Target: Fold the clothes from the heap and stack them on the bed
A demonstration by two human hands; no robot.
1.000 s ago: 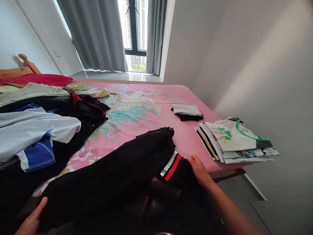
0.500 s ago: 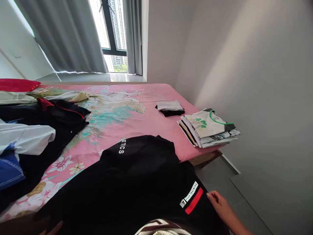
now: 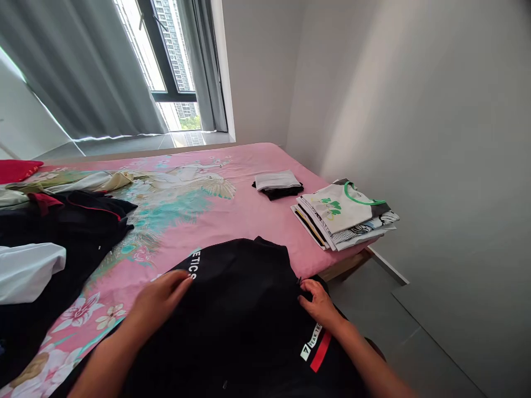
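Note:
A black top (image 3: 240,309) lies spread over the near edge of the bed, with white "ETICS" lettering at its left and a white "PEAK TRAINING" strip above a red bar at its lower right. My left hand (image 3: 164,293) is at the garment's left side, fingertips over the lettering, thumb and fingers extended. On the right edge, near a small dark zip-like end, is my right hand (image 3: 319,304). Its fingers curve over the cloth and the thumb stands apart from them. My right forearm partly covers the printed strip.
Folded shirts (image 3: 342,218) are stacked at the bed's right corner, beside a smaller grey-and-black folded pile (image 3: 277,184). Loose dark clothes (image 3: 70,226) and a white garment (image 3: 29,271) lie at left. A wall (image 3: 435,138) borders the right side.
Both my hands have moved up along the black top, the left to the lettering and the right from beside the red bar to the upper right edge. The view has turned slightly right.

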